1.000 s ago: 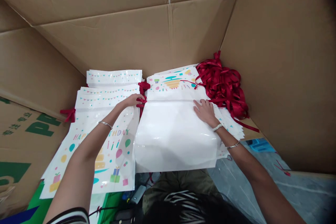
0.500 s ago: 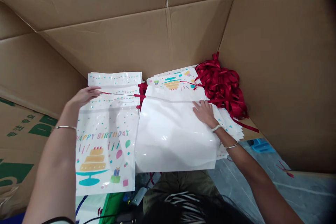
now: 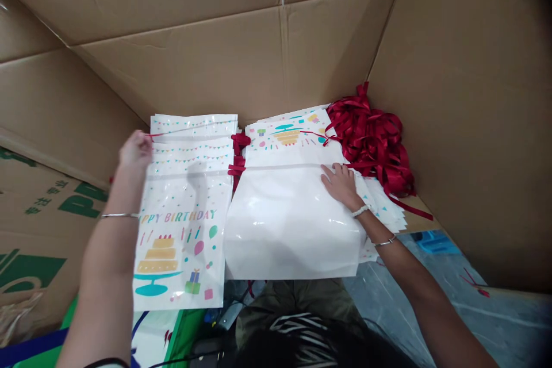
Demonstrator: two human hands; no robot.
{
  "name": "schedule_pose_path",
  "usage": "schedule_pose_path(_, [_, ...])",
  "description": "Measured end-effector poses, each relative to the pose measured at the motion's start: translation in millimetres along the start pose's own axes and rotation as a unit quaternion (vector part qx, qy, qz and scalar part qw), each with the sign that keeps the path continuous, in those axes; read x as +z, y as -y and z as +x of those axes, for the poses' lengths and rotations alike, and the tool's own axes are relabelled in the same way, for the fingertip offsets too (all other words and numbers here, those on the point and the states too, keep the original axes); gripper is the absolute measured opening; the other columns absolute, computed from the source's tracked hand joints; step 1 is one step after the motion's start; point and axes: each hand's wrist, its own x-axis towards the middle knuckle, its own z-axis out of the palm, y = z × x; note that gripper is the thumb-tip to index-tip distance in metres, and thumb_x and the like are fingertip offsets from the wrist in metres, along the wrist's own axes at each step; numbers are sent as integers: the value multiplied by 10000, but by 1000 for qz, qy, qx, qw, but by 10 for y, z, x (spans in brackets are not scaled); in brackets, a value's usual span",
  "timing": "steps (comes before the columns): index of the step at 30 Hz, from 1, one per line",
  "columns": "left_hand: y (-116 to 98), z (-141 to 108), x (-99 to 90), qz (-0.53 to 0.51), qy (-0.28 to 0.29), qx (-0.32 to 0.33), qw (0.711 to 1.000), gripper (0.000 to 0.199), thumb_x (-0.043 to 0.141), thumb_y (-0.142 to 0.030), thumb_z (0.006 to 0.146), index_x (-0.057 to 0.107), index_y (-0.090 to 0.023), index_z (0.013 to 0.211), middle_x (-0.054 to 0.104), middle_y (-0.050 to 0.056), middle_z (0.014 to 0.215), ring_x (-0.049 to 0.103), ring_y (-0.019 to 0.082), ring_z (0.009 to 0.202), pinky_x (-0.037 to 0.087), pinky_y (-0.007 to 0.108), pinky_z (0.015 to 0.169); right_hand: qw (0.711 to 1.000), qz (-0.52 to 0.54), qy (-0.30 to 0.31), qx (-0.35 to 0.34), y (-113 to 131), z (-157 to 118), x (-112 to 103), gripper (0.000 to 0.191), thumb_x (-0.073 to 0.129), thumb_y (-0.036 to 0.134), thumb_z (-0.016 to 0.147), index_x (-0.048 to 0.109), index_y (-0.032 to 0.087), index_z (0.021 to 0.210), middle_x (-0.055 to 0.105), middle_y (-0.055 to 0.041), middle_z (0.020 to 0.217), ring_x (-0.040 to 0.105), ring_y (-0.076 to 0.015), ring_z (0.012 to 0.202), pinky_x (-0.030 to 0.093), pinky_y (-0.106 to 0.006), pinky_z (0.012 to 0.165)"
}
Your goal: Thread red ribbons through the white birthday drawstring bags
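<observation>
My left hand (image 3: 137, 149) is closed in a pinch on the end of a red ribbon (image 3: 157, 135), at the left edge of a stack of printed birthday bags (image 3: 181, 190). The ribbon runs right over the stack's upper part; its far end is hard to follow. My right hand (image 3: 342, 184) lies with fingers apart on a plain white plastic sheet or bag (image 3: 293, 218), near its top seam. Short red ribbon pieces (image 3: 237, 168) stick out between the stack and the white bag. Behind it lie more bags printed with a cake (image 3: 287, 132).
A tangled heap of red ribbon (image 3: 375, 138) sits at the back right. Tall cardboard walls (image 3: 207, 63) enclose the back and sides. Grey floor (image 3: 388, 293) with a blue object (image 3: 435, 242) shows at lower right. Something green (image 3: 185, 333) stands below the stack.
My left hand has moved a little further left relative to the stack and closed more tightly, drawing the ribbon along. My right hand stays on the white bag. The view has shifted slightly.
</observation>
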Motion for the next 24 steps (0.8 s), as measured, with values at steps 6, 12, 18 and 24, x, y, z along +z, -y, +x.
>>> schedule_pose_path(6, [1299,-637,916,42,53,-67,995,231,639,51,875,642,-139,1006,629,17,805,675,86,761,609,184,775,1000,3,5,8,22,-8,-39,516,358,416,1071,583,270,1512,551,-152,1395,455,-323,1202,372,-441,989])
schedule_pose_path(12, [1472,-693,861,353,192,63,914,487,773,-203,780,664,-205,1255,713,47,912,686,161,659,549,239,564,1000,5,15,14,26,-9,-55,512,362,414,1069,568,277,1518,551,-141,1394,456,-318,1203,376,-439,994])
schedule_pose_path(18, [1580,-1224,312,531,347,-150,758,327,925,-391,598,677,-178,621,624,53,509,602,211,437,407,258,395,1000,20,-4,7,-9,-6,-7,516,365,416,1059,596,263,1495,557,-151,1385,457,-323,1190,380,-453,999])
schedule_pose_path(24, [1785,-1597,235,413,322,-176,834,370,933,-403,569,712,-166,747,653,31,628,583,166,515,410,251,445,999,27,-19,-3,-89,-88,7,510,377,424,1053,610,270,1479,558,-143,1384,451,-314,1192,377,-447,1009])
